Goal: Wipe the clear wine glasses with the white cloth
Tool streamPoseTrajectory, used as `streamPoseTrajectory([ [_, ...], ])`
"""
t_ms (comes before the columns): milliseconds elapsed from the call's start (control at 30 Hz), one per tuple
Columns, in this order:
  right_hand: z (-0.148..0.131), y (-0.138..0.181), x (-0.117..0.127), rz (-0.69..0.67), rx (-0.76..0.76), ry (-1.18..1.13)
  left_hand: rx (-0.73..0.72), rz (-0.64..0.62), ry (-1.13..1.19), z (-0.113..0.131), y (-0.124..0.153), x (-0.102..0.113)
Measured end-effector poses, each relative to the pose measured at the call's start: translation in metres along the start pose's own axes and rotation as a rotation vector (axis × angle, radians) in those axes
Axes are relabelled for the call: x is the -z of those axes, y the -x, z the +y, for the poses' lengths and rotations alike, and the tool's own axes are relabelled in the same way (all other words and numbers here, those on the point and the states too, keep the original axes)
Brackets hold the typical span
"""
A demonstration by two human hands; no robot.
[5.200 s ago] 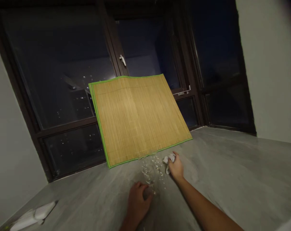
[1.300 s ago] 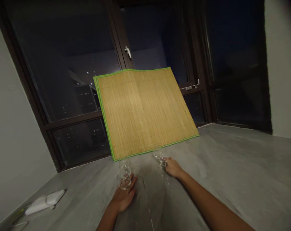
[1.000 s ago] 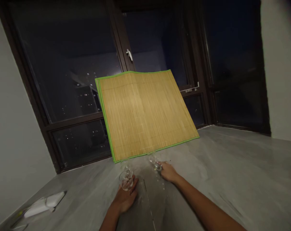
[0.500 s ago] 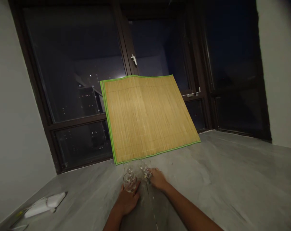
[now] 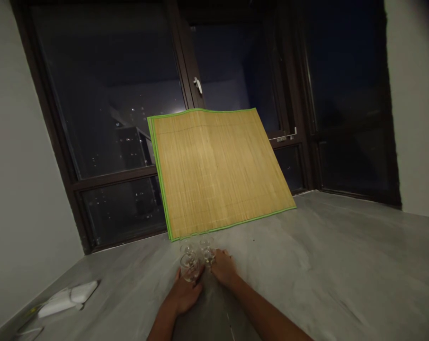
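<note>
A clear stemmed glass (image 5: pixel 190 266) stands nearest me on the grey stone surface, with the fingers of my left hand (image 5: pixel 186 292) wrapped round its lower part. Just behind it is a second clear glass (image 5: pixel 187 247). To the right, close beside these, another clear glass (image 5: pixel 206 240) has my right hand (image 5: pixel 223 266) closed at its lower right side. The right fingertips are partly hidden behind that hand. The glasses are transparent and overlap, so their stems and feet are hard to make out.
A bamboo mat (image 5: pixel 218 170) with green edging leans against the dark window (image 5: pixel 115 94) behind the glasses. At the left on the grey surface (image 5: pixel 328 265) lies a white bundle (image 5: pixel 68 299) with a strap and a cable near it. Pale walls flank both sides.
My right hand has moved left with its glass, bringing it nearer to the other glasses. My left hand stays at the front glass with only a slight shift.
</note>
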State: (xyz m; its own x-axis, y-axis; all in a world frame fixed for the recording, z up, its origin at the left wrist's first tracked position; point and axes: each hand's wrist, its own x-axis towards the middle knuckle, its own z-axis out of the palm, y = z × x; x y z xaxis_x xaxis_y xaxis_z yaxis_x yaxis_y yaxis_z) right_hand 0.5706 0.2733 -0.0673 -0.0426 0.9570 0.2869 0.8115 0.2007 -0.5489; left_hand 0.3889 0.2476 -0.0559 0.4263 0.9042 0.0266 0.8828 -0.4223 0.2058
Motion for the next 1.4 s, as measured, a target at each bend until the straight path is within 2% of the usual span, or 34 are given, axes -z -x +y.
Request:
streamPoseTrajectory([
  [200, 0.024, -0.001, 0.011, -0.014, 0.016, -0.015, 0.016, -0.042, -0.01, -0.002, 0.004, 0.002],
  [367, 0.044, -0.007, 0.023, -0.008, -0.002, 0.002, 0.018, -0.011, -0.003, -0.004, 0.01, 0.0],
  [533, 0.044, -0.007, 0.025, 0.027, -0.053, 0.032, 0.013, 0.022, 0.016, -0.006, 0.014, -0.001],
  [867, 0.043, -0.004, 0.03, 0.125, -0.062, 0.09, 0.027, 0.148, 0.13, -0.011, 0.009, -0.012],
  [1067, 0.048, -0.006, 0.031, 0.159, -0.057, 0.106, 0.03, 0.107, 0.172, -0.015, 0.022, 0.005],
  [1233, 0.048, -0.004, 0.033, 0.185, -0.083, 0.123, -0.061, 0.204, 0.39, -0.023, 0.031, 0.025],
  [1400, 0.048, -0.003, 0.035, 0.107, -0.105, 0.168, 0.067, 0.208, 0.42, -0.031, 0.027, 0.021],
])
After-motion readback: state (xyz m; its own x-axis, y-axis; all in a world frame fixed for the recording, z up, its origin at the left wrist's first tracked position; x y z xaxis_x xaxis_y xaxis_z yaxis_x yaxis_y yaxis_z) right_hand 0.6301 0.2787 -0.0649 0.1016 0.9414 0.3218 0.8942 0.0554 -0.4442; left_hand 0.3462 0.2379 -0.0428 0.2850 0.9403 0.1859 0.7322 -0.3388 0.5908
